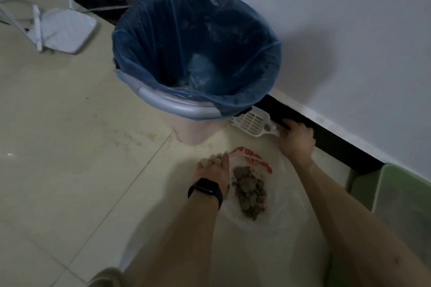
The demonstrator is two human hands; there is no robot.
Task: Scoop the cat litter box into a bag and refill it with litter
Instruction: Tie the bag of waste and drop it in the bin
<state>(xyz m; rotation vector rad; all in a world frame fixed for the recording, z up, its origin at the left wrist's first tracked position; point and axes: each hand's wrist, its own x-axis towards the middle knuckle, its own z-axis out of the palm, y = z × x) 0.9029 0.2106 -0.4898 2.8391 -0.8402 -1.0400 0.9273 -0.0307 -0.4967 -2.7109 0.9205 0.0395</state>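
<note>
Right grip (296, 138): I see it curled round the scoop (253, 121) handle, beside the bin (186, 123).
Left grip (214, 168): on the bag (279, 193) at its left edge; closure I cannot tell.
Bag: flat on the floor (70, 147), clumps (249, 191) inside.

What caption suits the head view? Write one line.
Left hand rests on the clear bag of litter clumps; right hand touches the white scoop beside the blue-lined bin.

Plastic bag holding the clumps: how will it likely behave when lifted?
The plastic bag looks thin and translucent, lying flat, so it will probably go floppy. The clumps heaped in its middle should drag it into a sagging pouch. Lifted by one edge, they might spill.
</note>
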